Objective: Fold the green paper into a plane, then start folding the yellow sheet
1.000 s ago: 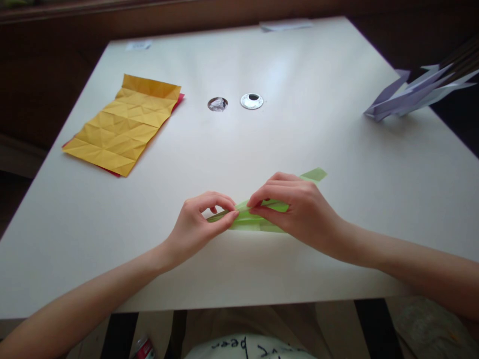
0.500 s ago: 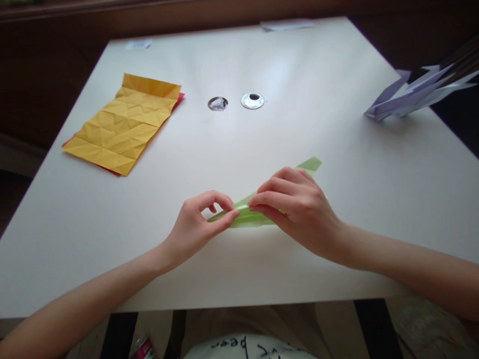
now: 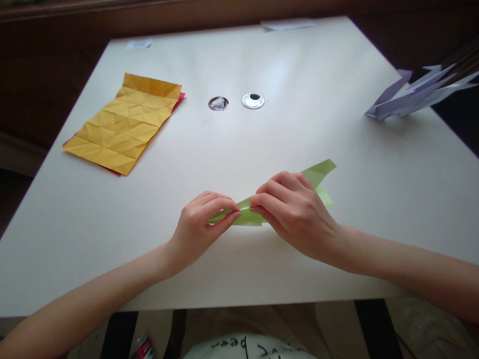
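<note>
A long, narrow folded strip of light green paper [image 3: 318,174] lies slanted near the front of the white table [image 3: 262,60]. My left hand [image 3: 200,222] pinches its near left tip between thumb and fingers. My right hand [image 3: 294,212] covers the middle of the strip and pinches it beside the left hand's fingertips. The far right end of the strip sticks out past my right hand, slightly lifted and spread into two flaps.
A creased yellow sheet [image 3: 123,122] lies on a red sheet at the back left. Two round silver caps [image 3: 253,100] sit at the table's centre. A folded lilac paper shape [image 3: 407,94] rests at the right edge. A white slip [image 3: 288,24] lies at the far edge.
The green strip's far end has swung up and right and opened into two flaps. My right hand shifted slightly along it; my left hand's fingers closed down tighter on the tip.
</note>
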`<state>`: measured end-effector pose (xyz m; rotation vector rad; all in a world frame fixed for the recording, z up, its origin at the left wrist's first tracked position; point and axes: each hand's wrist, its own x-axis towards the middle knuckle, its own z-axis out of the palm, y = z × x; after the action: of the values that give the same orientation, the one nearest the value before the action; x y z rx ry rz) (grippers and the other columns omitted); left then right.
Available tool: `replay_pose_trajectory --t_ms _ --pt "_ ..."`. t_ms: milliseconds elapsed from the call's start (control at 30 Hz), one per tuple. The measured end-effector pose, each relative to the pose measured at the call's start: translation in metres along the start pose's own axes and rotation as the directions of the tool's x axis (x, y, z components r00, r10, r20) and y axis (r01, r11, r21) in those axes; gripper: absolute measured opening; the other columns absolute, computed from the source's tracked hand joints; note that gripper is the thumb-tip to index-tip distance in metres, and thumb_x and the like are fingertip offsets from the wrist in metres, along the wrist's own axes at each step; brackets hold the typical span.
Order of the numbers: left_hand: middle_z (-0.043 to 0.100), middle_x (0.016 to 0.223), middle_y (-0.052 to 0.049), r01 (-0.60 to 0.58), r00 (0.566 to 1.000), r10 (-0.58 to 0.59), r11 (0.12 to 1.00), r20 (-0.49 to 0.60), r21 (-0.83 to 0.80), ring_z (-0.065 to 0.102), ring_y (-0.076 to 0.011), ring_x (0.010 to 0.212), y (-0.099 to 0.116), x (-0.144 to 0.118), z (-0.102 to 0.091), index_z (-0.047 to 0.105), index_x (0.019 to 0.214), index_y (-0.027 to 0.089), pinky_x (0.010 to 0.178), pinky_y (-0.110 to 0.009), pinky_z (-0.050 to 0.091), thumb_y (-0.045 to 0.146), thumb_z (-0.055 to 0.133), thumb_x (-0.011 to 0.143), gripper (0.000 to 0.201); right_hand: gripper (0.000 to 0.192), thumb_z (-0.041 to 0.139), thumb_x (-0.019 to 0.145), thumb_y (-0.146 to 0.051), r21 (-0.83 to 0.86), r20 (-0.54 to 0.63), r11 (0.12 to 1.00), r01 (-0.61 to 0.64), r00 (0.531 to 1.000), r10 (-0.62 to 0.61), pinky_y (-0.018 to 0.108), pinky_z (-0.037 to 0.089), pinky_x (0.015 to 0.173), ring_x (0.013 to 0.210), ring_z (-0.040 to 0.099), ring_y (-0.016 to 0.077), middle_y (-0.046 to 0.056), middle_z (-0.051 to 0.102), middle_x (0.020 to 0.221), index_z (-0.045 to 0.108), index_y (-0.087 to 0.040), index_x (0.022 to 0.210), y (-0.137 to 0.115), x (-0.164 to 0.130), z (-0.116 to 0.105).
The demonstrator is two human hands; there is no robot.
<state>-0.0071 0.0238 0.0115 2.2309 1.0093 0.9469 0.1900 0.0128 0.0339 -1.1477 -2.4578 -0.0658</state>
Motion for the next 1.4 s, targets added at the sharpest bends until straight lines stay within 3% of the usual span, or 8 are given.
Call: replay_pose_trajectory --t_ms 333,500,700,900,1167,1400 --pt "0.066 0.075 -0.001 -0.066 0.995 0.069 0.997 -0.066 0.035 0.056 -0.0130 0.075 0.000 0.000 0.002 0.061 0.076 0.017 0.069 -0.027 0.047 0.011 0.062 0.075 0.006 0.014 0.052 0.080 -0.012 0.010 -0.037 1.000 0.006 0.999 -0.006 0.029 0.031 0.066 0.073 0.045 0.0145 0.001 0.059 0.067 0.060 -0.018 0.071 -0.005 0.002 -0.003" --pt "0.067 0.075 -0.001 -0.081 0.995 0.085 0.995 -0.061 0.059 0.056 -0.0133 0.074 0.002 -0.001 0.003 0.060 0.075 0.017 0.069 -0.028 0.047 0.011 0.063 0.074 0.007 0.012 0.053 0.081 -0.013 0.019 -0.065 1.000 0.003 0.998 -0.002 0.029 0.031 0.068 0.076 0.044 0.0145 0.002 0.060 0.076 0.060 -0.018 0.072 -0.008 0.001 0.000" --pt "0.067 0.075 0.000 -0.111 0.992 0.116 0.990 -0.057 0.084 0.055 -0.0133 0.073 0.004 -0.002 0.003 0.060 0.075 0.018 0.068 -0.029 0.047 0.011 0.063 0.074 0.007 0.016 0.051 0.083 -0.014 -0.007 -0.012 0.999 0.052 0.999 -0.052 0.030 0.030 0.068 0.075 0.043 0.0145 0.002 0.058 0.071 0.058 -0.017 0.069 -0.007 0.000 0.001" --pt "0.066 0.075 0.000 -0.079 0.994 0.084 0.995 -0.069 0.068 0.056 -0.0132 0.074 0.002 -0.001 0.003 0.059 0.076 0.018 0.070 -0.028 0.047 0.013 0.062 0.075 0.006 0.024 0.049 0.086 -0.024 -0.061 0.015 0.996 0.069 0.998 -0.068 0.031 0.030 0.066 0.073 0.044 0.0153 0.003 0.057 0.066 0.056 -0.017 0.064 0.000 0.005 -0.008" --pt "0.064 0.078 -0.002 -0.010 0.995 0.012 1.000 -0.099 0.021 0.057 -0.0125 0.075 0.001 -0.004 0.002 0.058 0.080 0.017 0.066 -0.025 0.049 0.014 0.061 0.076 0.006 0.024 0.047 0.087 -0.022 -0.110 0.005 0.993 0.051 0.999 -0.051 0.031 0.029 0.066 0.073 0.045 0.0154 0.003 0.058 0.067 0.055 -0.017 0.064 0.001 0.005 -0.009" --pt "0.065 0.076 -0.001 -0.025 0.994 0.030 0.999 -0.109 0.040 0.057 -0.0121 0.074 0.001 -0.001 0.001 0.060 0.077 0.017 0.068 -0.025 0.049 0.014 0.064 0.075 0.005 0.025 0.046 0.087 -0.021 -0.115 -0.028 0.992 0.049 0.998 -0.053 0.030 0.030 0.066 0.072 0.046 0.0152 0.002 0.059 0.067 0.055 -0.018 0.063 0.000 0.006 -0.010"
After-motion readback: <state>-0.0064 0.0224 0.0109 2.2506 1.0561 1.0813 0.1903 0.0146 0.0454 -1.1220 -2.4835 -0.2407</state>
